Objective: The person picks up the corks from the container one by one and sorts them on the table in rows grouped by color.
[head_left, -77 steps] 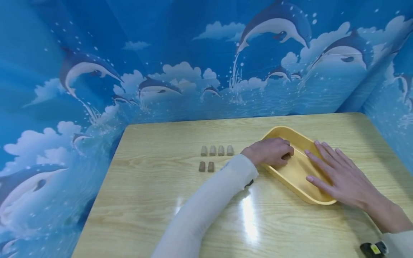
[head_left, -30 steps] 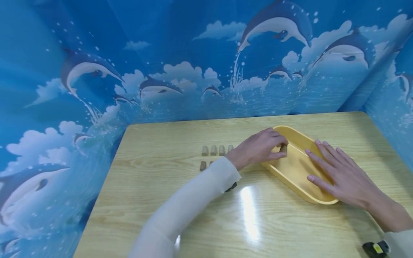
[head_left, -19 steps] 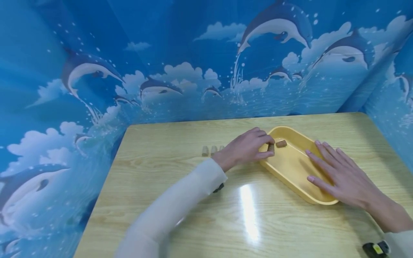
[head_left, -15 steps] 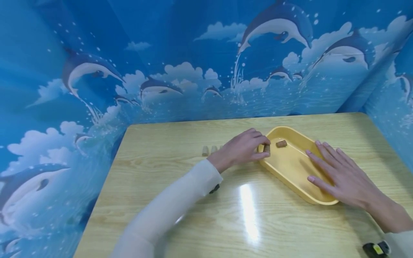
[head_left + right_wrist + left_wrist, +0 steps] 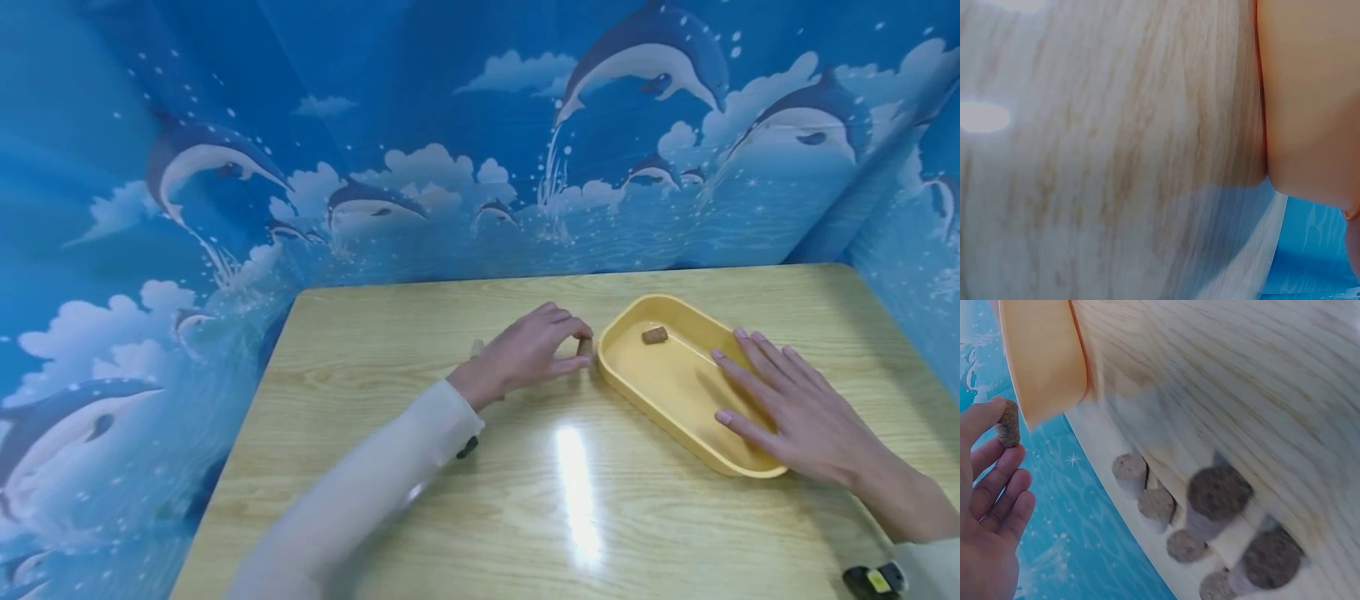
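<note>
My left hand (image 5: 528, 350) pinches a small tapered cork stopper (image 5: 1007, 425) between thumb and index finger, just left of the yellow tray (image 5: 660, 417). In the left wrist view the other fingers of that hand lie loosely bent below the cork. A single brown cork (image 5: 655, 335) lies on its side at the far left end inside the tray. My right hand (image 5: 795, 408) rests across the tray's right side with its fingers straight and spread. Several other corks stand on the table, pale ones (image 5: 1130, 467) in a row and two darker ones (image 5: 1219, 494) beside them.
The wood-patterned table (image 5: 450, 517) is backed by a blue dolphin-print curtain (image 5: 450, 100). Most of the standing corks are hidden behind the left hand and wrist in the head view. The tray sits at a slant on the table's right half.
My left hand has left the tray and moved left with a cork pinched in it. The cork lying in the tray has come into sight. My right hand has stayed put.
</note>
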Available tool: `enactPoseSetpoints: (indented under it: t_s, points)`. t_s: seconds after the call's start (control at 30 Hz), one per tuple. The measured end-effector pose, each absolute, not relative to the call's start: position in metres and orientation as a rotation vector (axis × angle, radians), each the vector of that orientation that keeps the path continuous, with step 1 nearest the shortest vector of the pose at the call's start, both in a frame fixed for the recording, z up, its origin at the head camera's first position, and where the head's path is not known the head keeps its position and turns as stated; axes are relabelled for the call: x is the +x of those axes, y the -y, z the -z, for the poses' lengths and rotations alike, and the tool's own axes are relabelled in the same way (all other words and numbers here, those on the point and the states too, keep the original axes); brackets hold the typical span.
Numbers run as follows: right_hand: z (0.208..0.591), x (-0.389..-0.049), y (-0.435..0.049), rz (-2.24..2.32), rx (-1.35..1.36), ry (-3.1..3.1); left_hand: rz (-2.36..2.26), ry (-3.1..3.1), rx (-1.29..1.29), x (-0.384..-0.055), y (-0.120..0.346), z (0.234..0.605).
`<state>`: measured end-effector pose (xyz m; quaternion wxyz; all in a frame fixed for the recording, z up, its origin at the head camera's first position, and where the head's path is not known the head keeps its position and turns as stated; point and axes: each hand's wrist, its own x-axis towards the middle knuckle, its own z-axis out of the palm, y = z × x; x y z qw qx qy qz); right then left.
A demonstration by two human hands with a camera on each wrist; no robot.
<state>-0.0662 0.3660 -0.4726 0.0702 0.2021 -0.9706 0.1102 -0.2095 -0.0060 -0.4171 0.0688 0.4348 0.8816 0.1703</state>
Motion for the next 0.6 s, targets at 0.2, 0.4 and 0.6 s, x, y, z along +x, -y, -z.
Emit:
enactPoseSetpoints:
  t_s: [0.2,0.4,0.6]
  points:
    - [0.473,-0.066,-0.367,-0.329,0.608,2.920,-0.459,-2.691,1.246,-0.208,0.019,0.419]
    - [0.473,-0.067,-0.367,-0.335,0.613,2.917,-0.437,-2.712,1.169,-0.204,0.036,0.422]
    - [0.473,-0.069,-0.367,-0.337,0.623,2.909,-0.424,-2.714,1.190,-0.201,0.054,0.428]
